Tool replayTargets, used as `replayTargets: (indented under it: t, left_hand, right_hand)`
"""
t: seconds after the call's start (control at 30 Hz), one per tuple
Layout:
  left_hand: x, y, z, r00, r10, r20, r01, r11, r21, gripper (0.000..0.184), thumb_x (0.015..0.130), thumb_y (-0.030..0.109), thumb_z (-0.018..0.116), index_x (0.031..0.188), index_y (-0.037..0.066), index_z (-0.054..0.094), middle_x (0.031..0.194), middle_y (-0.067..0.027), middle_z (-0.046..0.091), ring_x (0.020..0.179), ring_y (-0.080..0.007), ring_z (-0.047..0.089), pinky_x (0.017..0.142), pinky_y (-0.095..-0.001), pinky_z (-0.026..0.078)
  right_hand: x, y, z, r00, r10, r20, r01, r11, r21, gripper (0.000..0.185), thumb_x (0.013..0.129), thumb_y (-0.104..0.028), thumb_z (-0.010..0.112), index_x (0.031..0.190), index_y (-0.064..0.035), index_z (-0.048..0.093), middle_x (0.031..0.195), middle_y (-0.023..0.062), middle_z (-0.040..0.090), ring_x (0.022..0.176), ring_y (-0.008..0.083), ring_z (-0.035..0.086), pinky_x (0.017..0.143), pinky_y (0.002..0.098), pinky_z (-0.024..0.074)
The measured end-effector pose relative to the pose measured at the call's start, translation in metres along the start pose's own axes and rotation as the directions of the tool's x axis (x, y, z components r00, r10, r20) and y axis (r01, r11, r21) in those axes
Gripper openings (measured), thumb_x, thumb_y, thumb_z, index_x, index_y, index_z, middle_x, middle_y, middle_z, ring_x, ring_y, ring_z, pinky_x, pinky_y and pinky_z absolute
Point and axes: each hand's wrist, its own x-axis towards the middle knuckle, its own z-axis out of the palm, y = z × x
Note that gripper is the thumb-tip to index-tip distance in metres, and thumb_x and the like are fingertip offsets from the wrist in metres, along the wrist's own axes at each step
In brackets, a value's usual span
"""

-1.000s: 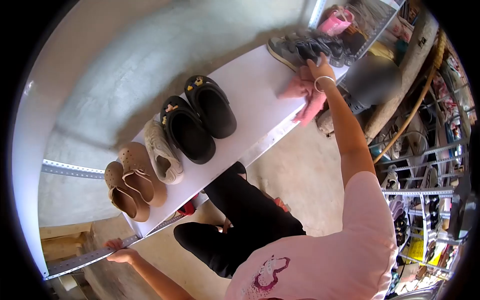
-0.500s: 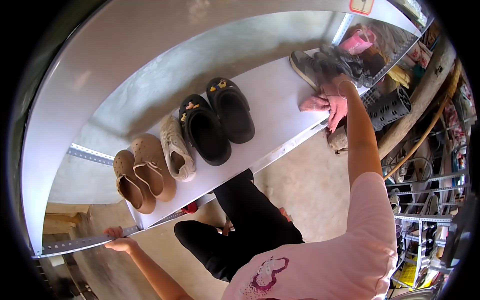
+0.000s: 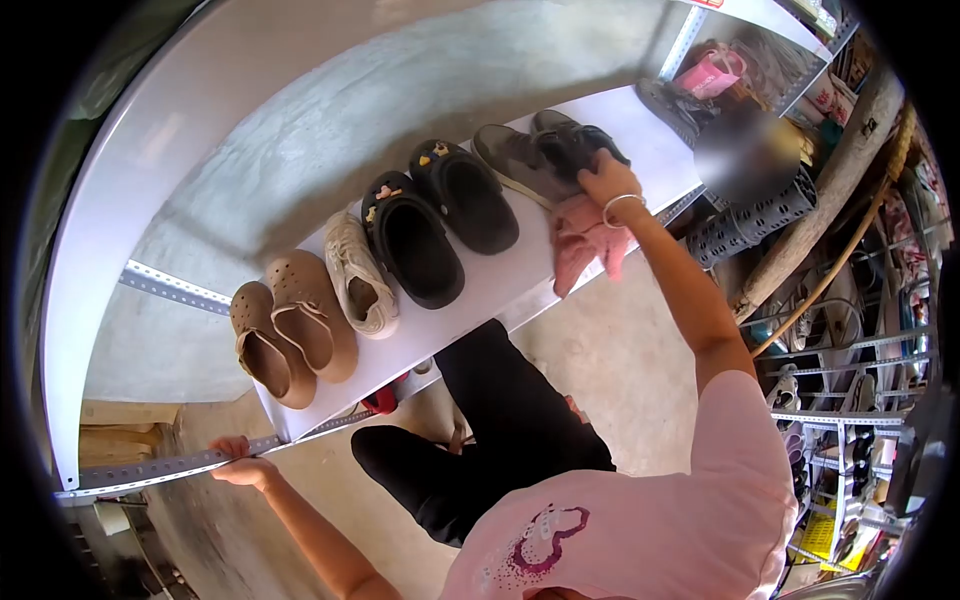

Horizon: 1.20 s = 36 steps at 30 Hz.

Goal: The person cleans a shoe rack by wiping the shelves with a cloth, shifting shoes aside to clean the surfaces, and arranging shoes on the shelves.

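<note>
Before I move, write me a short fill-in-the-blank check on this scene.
1. The cloth hanging below the right hand is ____.
2. The left hand grips a bar; the bracelet circles the ____ wrist.
3. A white shoe stands between the brown clogs and the ____ clogs.
Missing words: pink; right; black.

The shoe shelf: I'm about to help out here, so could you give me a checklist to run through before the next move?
1. Right hand on the dark shoes: ok, touching.
2. Left hand on the metal rail: ok, grasping it.
3. Pink cloth fully on the shelf: not ok, it hangs over the front edge.
4. Black clogs upright: ok, side by side.
5. Gap between black clogs and dark shoes: cannot tell, they sit very close.
6. Soles of the dark shoes clean: cannot tell, hidden.
</note>
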Motion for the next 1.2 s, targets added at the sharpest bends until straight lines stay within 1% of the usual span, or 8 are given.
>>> replayTargets:
  t: [0.33, 0.53, 0.63, 0.73, 0.8, 0.93, 0.97, 1.2]
  left_hand:
    - [-0.001, 0.001, -0.001, 0.999, -0.005, 0.046, 0.004, 1.0, 0.026, 0.026, 0.083, 0.028, 0.03, 0.064, 0.011, 0.032, 0.058, 0.0015, 0.025, 0.048, -0.009, 0.024, 0.045, -0.0237, 0.019]
    - [-0.006, 0.01, 0.005, 0.996, -0.083, -0.011, 0.082, 0.995, -0.057, 0.022, 0.083, 0.023, 0.031, 0.064, 0.012, 0.031, 0.059, 0.002, 0.024, 0.048, -0.0083, 0.023, 0.044, -0.0233, 0.018]
    - [-0.001, 0.001, -0.003, 0.997, -0.074, 0.029, 0.076, 0.994, -0.084, 0.025, 0.084, 0.027, 0.031, 0.064, 0.012, 0.032, 0.058, 0.0024, 0.024, 0.047, -0.008, 0.023, 0.044, -0.0228, 0.018]
    - [-0.002, 0.001, 0.0, 0.997, -0.055, -0.05, 0.054, 0.998, -0.022, 0.031, 0.085, 0.035, 0.03, 0.065, 0.012, 0.032, 0.058, 0.0023, 0.025, 0.047, -0.0093, 0.023, 0.044, -0.0225, 0.02]
    - [-0.008, 0.005, 0.011, 0.991, -0.044, -0.126, 0.046, 0.999, 0.012, 0.034, 0.086, 0.038, 0.03, 0.064, 0.013, 0.032, 0.057, 0.0023, 0.024, 0.047, -0.0101, 0.024, 0.044, -0.0231, 0.021]
    - [-0.003, 0.002, 0.006, 0.995, 0.017, -0.097, -0.012, 0.998, 0.054, 0.035, 0.085, 0.039, 0.031, 0.061, 0.013, 0.031, 0.054, 0.0025, 0.021, 0.046, -0.0102, 0.024, 0.044, -0.0229, 0.022]
    - [-0.002, 0.001, 0.008, 0.993, 0.013, -0.118, -0.008, 0.999, 0.048, 0.035, 0.085, 0.039, 0.031, 0.061, 0.013, 0.031, 0.053, 0.0025, 0.021, 0.046, -0.0101, 0.023, 0.044, -0.0228, 0.022]
    - [0.017, -0.007, -0.01, 0.997, -0.035, -0.071, 0.035, 0.999, -0.01, 0.031, 0.084, 0.034, 0.026, 0.063, 0.012, 0.031, 0.053, 0.0017, 0.021, 0.044, -0.0108, 0.019, 0.043, -0.0245, 0.02]
  right_hand:
    - [-0.024, 0.023, -0.005, 0.997, -0.075, 0.034, 0.066, 0.972, 0.224, 0.054, 0.08, -0.05, 0.059, 0.113, -0.0079, 0.052, 0.098, 0.021, 0.063, 0.094, 0.0377, 0.06, 0.082, 0.0417, 0.0457]
    - [-0.029, 0.08, -0.054, 0.999, -0.05, -0.015, 0.052, 0.94, 0.336, 0.037, 0.081, -0.036, 0.066, 0.105, -0.0085, 0.061, 0.074, 0.0156, 0.066, 0.07, 0.0251, 0.065, 0.068, 0.0328, 0.05]
    - [0.001, 0.1, -0.097, 0.915, 0.206, -0.347, -0.006, 0.866, 0.499, 0.033, 0.082, -0.034, 0.067, 0.096, -0.0044, 0.062, 0.066, 0.0093, 0.065, 0.062, 0.0142, 0.061, 0.061, 0.0266, 0.0482]
    - [0.029, 0.105, -0.111, 0.792, 0.194, -0.579, 0.37, 0.602, 0.708, 0.023, 0.084, -0.02, 0.066, 0.096, -0.0027, 0.056, 0.068, 0.0042, 0.063, 0.064, 0.0136, 0.06, 0.061, 0.025, 0.0478]
    - [0.033, 0.099, -0.102, 0.762, -0.062, -0.644, 0.48, 0.721, 0.499, 0.026, 0.086, -0.009, 0.062, 0.106, -0.0055, 0.047, 0.095, 0.0085, 0.059, 0.077, 0.0144, 0.059, 0.069, 0.027, 0.0497]
    - [0.035, 0.137, -0.037, 0.904, -0.357, 0.234, 0.3, 0.922, 0.247, 0.04, 0.085, -0.018, 0.06, 0.122, -0.009, 0.051, 0.121, 0.01, 0.055, 0.113, 0.0198, 0.053, 0.091, 0.0319, 0.0433]
    - [0.051, 0.176, 0.017, 0.834, -0.55, -0.052, 0.543, 0.833, -0.104, 0.043, 0.087, -0.028, 0.055, 0.127, -0.0117, 0.052, 0.132, 0.0094, 0.049, 0.124, 0.0219, 0.044, 0.101, 0.0361, 0.0357]
    - [0.092, 0.123, 0.037, 0.813, -0.556, -0.175, 0.548, 0.831, -0.096, 0.051, 0.086, -0.029, 0.053, 0.135, -0.0227, 0.041, 0.143, 0.0037, 0.036, 0.129, 0.0238, 0.036, 0.106, 0.0407, 0.0297]
